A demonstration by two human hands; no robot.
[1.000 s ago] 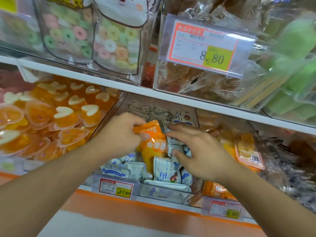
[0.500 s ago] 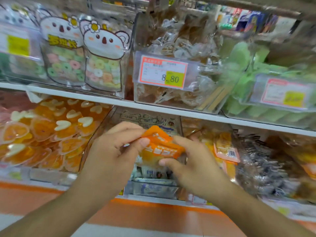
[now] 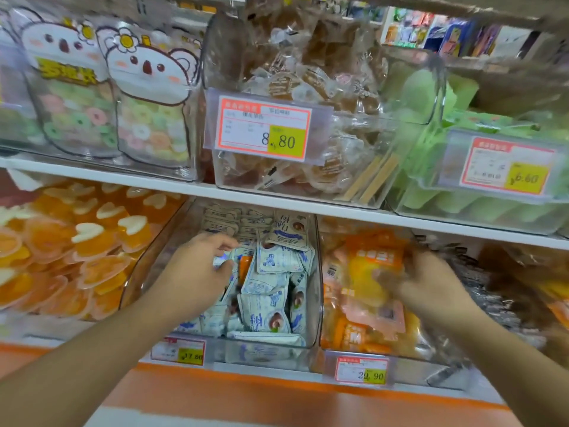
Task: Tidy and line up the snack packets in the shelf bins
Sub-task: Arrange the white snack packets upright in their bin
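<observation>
My left hand reaches into the middle clear bin on the lower shelf, its fingers loosely curved over the white-and-blue snack packets. One stray orange packet pokes up among them just right of my thumb. Further right, my right hand grips an orange snack packet, blurred, and holds it over the neighbouring bin of orange packets.
Left bin holds orange heart-shaped jelly cups. The upper shelf carries koala candy bags, a bin of brown wrapped snacks and green packs. Price tags clip to the bin fronts. Dark packets lie far right.
Both hands held the orange packet above the middle bin; now my right hand has carried it right to the orange bin, and my left hand has let go and dropped back into the white packets.
</observation>
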